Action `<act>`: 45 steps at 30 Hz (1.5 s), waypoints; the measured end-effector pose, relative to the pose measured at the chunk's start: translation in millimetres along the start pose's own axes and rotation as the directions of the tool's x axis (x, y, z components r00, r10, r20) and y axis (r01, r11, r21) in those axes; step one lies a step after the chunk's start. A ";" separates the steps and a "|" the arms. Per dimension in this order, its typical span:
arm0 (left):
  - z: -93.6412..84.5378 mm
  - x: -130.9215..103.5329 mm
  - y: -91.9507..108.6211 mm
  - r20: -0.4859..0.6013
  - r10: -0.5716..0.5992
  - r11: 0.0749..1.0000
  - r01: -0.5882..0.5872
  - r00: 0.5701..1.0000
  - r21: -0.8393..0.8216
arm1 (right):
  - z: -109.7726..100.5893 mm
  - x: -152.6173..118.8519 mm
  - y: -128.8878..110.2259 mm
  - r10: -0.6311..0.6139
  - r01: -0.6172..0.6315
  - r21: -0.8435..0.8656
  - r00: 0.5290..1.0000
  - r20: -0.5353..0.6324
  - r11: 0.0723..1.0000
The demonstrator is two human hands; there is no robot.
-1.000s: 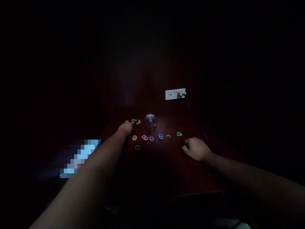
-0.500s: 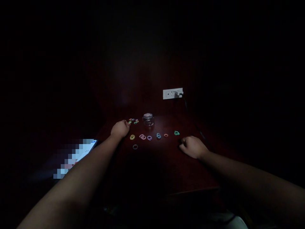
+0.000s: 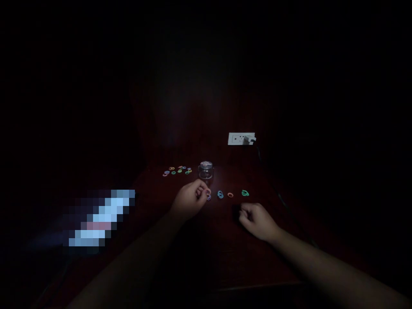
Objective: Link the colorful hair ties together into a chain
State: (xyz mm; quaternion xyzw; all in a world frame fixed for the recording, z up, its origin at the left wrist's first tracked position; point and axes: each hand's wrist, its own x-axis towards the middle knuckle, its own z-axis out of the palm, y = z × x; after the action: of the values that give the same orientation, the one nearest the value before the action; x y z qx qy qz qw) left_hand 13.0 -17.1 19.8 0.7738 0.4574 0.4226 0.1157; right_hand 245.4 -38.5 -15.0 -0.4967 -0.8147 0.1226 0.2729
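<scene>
My left hand (image 3: 190, 199) is closed in a pinch, with a small orange-pink hair tie (image 3: 208, 191) at its fingertips. Just below that ring a purple hair tie (image 3: 209, 198) shows in part beside the fingers. To the right lie blue hair ties (image 3: 220, 194), one orange hair tie (image 3: 230, 195) and green hair ties (image 3: 245, 193). Loosely curled, my right hand (image 3: 257, 219) rests on the table with nothing visible in it. A clear lidded jar (image 3: 206, 171) stands behind my left hand. Whatever lies under the left hand is hidden.
Several loose hair ties in mixed colours (image 3: 180, 171) are scattered at the back left of the dark red table (image 3: 225, 257). A wall socket (image 3: 241, 138) holds a plug, its cable running down the right side. A lit, blurred screen (image 3: 103, 219) glows at left.
My left hand has moved right and nearer, from the scattered ties to the row, and now shows an orange-pink tie at its fingertips. My right hand stays curled. The view has tilted slightly up.
</scene>
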 end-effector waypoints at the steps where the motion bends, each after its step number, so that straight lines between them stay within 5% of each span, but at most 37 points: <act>1: 0.5 -1.2 1.5 0.013 0.015 1.000 -0.015 1.000 0.003 | 8.3 4.8 -8.5 0.000 0.002 0.094 1.000 -0.025 0.996; 7: 1.0 -3.9 1.4 0.016 0.057 0.998 -0.058 0.998 0.018 | 41.9 48.0 -56.4 0.088 0.086 0.512 0.948 -0.306 0.855; 13: -2.0 -3.2 -3.4 0.013 0.071 0.997 -0.071 0.997 0.022 | 42.6 56.8 -58.6 -0.079 0.156 0.582 0.985 -0.155 0.798; 18: -1.4 -5.0 -0.8 0.034 0.105 0.994 -0.106 0.994 0.029 | 34.5 54.6 -51.3 -0.080 0.125 0.702 0.992 -0.096 0.701; 25: -2.6 -5.5 -0.8 0.076 0.088 0.995 -0.091 0.993 0.038 | 29.4 57.4 -40.4 -0.098 0.084 0.692 0.995 -0.020 0.717; 33: -4.2 -5.0 -0.7 0.077 0.081 0.996 -0.084 0.994 0.042 | 32.4 56.7 -41.0 -0.183 0.171 0.629 0.982 -0.045 0.759; 45: -3.9 -7.7 3.6 0.191 0.089 0.995 -0.081 0.978 -0.051 | 28.6 58.2 -39.8 -0.064 0.096 0.631 0.995 -0.073 0.770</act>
State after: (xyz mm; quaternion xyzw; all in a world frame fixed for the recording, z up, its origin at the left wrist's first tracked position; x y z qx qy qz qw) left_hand 10.5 -26.1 20.0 0.8274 0.4013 0.3598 0.1578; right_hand 178.9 -4.4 -0.9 -0.3433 -0.7395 0.3662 0.4485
